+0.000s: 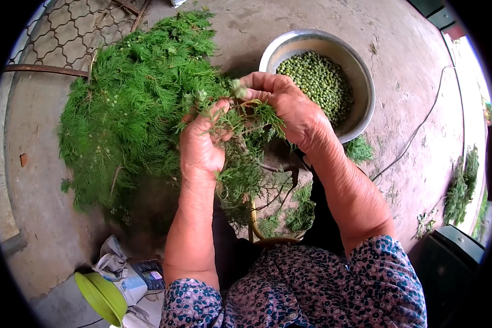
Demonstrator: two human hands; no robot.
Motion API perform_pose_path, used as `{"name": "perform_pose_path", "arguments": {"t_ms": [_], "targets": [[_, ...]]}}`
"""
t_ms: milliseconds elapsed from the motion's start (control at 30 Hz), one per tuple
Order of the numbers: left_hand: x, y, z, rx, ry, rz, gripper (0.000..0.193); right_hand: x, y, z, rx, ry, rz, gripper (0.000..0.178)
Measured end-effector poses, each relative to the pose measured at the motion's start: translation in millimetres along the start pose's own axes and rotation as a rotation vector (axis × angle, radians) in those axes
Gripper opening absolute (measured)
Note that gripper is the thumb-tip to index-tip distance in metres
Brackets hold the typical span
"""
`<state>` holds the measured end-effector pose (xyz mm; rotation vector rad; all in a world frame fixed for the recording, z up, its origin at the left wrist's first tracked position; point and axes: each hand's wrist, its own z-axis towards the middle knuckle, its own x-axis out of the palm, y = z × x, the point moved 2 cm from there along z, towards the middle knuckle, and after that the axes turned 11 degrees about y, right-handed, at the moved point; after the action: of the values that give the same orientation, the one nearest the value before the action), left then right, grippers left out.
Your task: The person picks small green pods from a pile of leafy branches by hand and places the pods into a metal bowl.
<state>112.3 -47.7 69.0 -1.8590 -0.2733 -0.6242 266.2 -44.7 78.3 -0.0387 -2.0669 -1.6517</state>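
My left hand (202, 139) is closed around a leafy evergreen sprig (243, 164) that hangs down between my forearms. With thumb and fingertips, my right hand (290, 101) pinches a pale green seed cone (238, 88) at the sprig's upper end. Another pale cone (201, 95) shows just above my left fingers. Beyond my right hand stands a wide metal basin (361, 71), partly filled with small round green cones (317, 79). To the left, a large heap of cut green branches (142, 104) lies on the ground, close by my left hand.
A rusty-framed metal mesh (65, 33) lies at the far left. Near my left elbow are a lime-green plastic basin (101, 298) and crumpled bags (128, 276). A thin cable (421, 126) crosses the concrete at right, near a dark box (448, 262). Loose sprigs (300, 210) lie below my hands.
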Motion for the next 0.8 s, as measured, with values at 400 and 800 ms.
{"name": "perform_pose_path", "arguments": {"t_ms": [400, 800], "targets": [[-2.4, -0.4, -1.2, -0.009, -0.075, 0.024, 0.03, 1.7, 7.7, -4.4, -0.042, -0.037, 0.075, 0.021], [8.1, 2.6, -1.5, 0.012, -0.029, 0.194, 0.023, 6.0, -2.0, 0.1, -0.282, -0.327, -0.257, 0.016]]}}
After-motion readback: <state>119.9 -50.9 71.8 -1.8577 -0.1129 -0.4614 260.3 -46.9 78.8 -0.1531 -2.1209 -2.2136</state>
